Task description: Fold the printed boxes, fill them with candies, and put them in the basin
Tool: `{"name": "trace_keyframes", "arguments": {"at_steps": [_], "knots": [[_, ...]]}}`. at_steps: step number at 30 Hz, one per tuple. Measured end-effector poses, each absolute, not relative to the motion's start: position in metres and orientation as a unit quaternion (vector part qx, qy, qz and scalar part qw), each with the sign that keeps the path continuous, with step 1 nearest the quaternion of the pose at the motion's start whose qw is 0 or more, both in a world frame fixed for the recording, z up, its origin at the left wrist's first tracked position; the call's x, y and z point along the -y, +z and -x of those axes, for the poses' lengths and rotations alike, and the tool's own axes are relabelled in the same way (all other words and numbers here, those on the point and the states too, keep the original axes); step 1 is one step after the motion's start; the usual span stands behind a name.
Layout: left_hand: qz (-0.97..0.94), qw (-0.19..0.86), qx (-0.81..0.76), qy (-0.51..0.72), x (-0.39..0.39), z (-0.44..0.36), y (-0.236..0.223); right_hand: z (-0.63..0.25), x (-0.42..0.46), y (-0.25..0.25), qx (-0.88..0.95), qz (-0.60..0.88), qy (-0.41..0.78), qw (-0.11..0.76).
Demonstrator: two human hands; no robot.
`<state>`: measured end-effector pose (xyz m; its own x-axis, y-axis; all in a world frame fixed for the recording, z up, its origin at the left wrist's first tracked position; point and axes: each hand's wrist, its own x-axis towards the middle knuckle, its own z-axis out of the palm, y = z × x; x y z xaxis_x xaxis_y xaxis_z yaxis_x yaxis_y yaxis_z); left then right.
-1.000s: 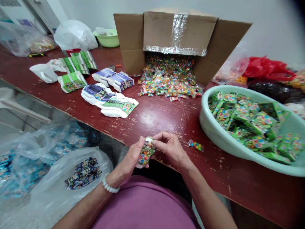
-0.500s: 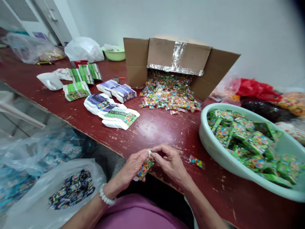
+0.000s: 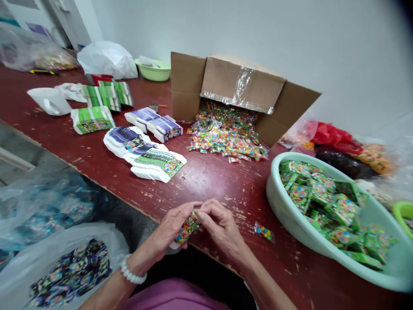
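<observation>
A small printed candy box (image 3: 187, 228), green with bright round candies on it, sits in my left hand (image 3: 169, 228), whose fingers wrap round it near the table edge. Fingertips of my right hand (image 3: 217, 221) are closed on the box's upper end, and they hide most of that end. A white flap shows at the box's lower end. On the table to the right of my hands lies a small clear packet (image 3: 263, 231) of coloured candies. Beyond them, flat unfolded cartons (image 3: 158, 161) are fanned out in a stack.
An open cardboard box (image 3: 241, 82) spills wrapped candies (image 3: 226, 137) onto the red table (image 3: 206, 174). At right stands a pale green tub (image 3: 274, 189) of filled green boxes. Banded carton bundles (image 3: 93, 118) and a white scoop-like container (image 3: 50, 101) are at left. A plastic bag (image 3: 112, 241) of dark packets sits below.
The view has shifted slightly. Both hands stay on the candy box, and the white flap seen at its upper end earlier is now mostly covered by my fingers.
</observation>
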<state>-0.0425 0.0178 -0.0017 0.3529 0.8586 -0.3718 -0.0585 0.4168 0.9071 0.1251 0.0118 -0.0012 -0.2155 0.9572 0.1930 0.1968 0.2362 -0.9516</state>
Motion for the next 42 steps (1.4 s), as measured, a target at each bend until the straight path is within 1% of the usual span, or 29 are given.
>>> {"name": "trace_keyframes", "arguments": {"at_steps": [3, 6, 7, 8, 9, 11, 13, 15, 19, 23, 26, 27, 29, 31, 33, 34, 36, 39, 42], "knots": [[-0.401, 0.713, -0.465, 0.337, -0.017, 0.041, -0.007, -0.121, -0.012, -0.004, 0.703, 0.432, 0.373, 0.426], [-0.348, 0.733, -0.457, 0.365, -0.018, 0.040, -0.012, -0.136, -0.049, -0.011, 0.735, 0.458, 0.357, 0.350], [-0.328, 0.737, -0.457, 0.375, -0.019, 0.041, -0.014, -0.146, -0.069, -0.014, 0.739, 0.494, 0.323, 0.325], [-0.311, 0.738, -0.459, 0.384, -0.020, 0.043, -0.015, -0.157, -0.092, -0.017, 0.738, 0.551, 0.236, 0.310], [-0.300, 0.738, -0.461, 0.391, -0.021, 0.045, -0.015, -0.170, -0.116, -0.020, 0.725, 0.618, 0.135, 0.273], [-0.304, 0.726, -0.472, 0.396, -0.025, 0.051, -0.015, -0.193, -0.160, -0.030, 0.687, 0.676, 0.077, 0.257], [-0.341, 0.706, -0.484, 0.388, -0.028, 0.059, -0.014, -0.208, -0.189, -0.041, 0.671, 0.702, 0.059, 0.231], [-0.394, 0.668, -0.503, 0.382, -0.032, 0.067, -0.014, -0.212, -0.198, -0.051, 0.674, 0.708, 0.052, 0.205], [-0.421, 0.586, -0.552, 0.418, -0.040, 0.077, -0.015, -0.200, -0.177, -0.061, 0.703, 0.691, 0.034, 0.167], [-0.366, 0.601, -0.551, 0.449, -0.046, 0.078, -0.013, -0.189, -0.149, -0.059, 0.725, 0.671, 0.025, 0.153], [-0.324, 0.618, -0.540, 0.471, -0.046, 0.076, -0.009, -0.193, -0.133, -0.051, 0.727, 0.663, 0.025, 0.176], [-0.314, 0.623, -0.534, 0.479, -0.046, 0.076, -0.008, -0.194, -0.126, -0.048, 0.725, 0.657, 0.031, 0.205], [-0.298, 0.632, -0.520, 0.491, -0.043, 0.076, -0.007, -0.194, -0.110, -0.043, 0.708, 0.633, 0.072, 0.303], [-0.277, 0.648, -0.508, 0.496, -0.040, 0.074, -0.006, -0.186, -0.087, -0.036, 0.658, 0.602, 0.175, 0.416], [-0.250, 0.663, -0.497, 0.500, -0.038, 0.072, -0.007, -0.170, -0.061, -0.030, 0.591, 0.569, 0.299, 0.488], [-0.239, 0.670, -0.492, 0.502, -0.036, 0.071, -0.007, -0.160, -0.048, -0.026, 0.562, 0.553, 0.347, 0.508], [-0.221, 0.678, -0.486, 0.506, -0.034, 0.067, -0.007, -0.141, -0.027, -0.022, 0.523, 0.526, 0.390, 0.546], [-0.215, 0.691, -0.485, 0.490, -0.029, 0.063, -0.005, -0.124, -0.011, -0.020, 0.489, 0.513, 0.393, 0.586], [-0.239, 0.718, -0.472, 0.452, -0.021, 0.059, -0.005, -0.123, -0.007, -0.022, 0.483, 0.519, 0.390, 0.588]]}}
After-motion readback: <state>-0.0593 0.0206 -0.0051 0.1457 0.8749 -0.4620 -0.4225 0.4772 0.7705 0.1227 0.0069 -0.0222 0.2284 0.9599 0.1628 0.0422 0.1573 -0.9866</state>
